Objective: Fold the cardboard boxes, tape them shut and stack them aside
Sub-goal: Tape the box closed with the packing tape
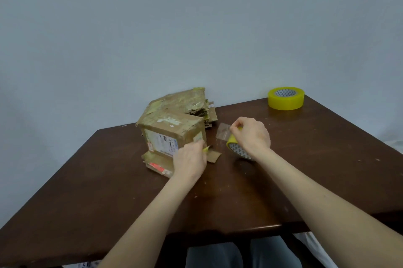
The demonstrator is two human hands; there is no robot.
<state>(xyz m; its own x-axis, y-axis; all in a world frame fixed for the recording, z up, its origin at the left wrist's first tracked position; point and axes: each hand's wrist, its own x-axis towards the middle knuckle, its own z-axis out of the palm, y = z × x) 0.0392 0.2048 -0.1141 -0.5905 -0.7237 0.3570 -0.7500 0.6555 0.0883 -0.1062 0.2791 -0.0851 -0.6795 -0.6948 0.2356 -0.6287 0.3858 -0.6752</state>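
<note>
Clear tape (223, 132) is judged the likeliest source of trouble. A short strip of it is held free in the air just right of the cardboard box (168, 134). Being thin and sticky, it may curl back on itself, catch on the fingers, or be laid crooked if it is carried across slack. A creased strip would hold the seam poorly. The box is worn and patched with old tape, and a small flap (213, 156) is seen lying loose on the counter (109, 180) at its lower right corner. If that flap is not folded in before the tape is laid, the corner may be left gaping. The box could also be shoved toward the second box (187, 99) just behind it, since it is steadied at one corner only.

The left hand (190, 159) is set against the lower right corner of the box, back upward. Its grip is curled and pinched on a small yellow thing (206, 148) whose nature cannot be told. The right hand (250, 134) is held right of the box, arched over the yellow tape roll (238, 151), which is stood on edge. Its grip is pinched on the strip's right edge between thumb and forefinger. A spare roll (286, 98) is laid flat well to the right of the box and behind it.
</note>
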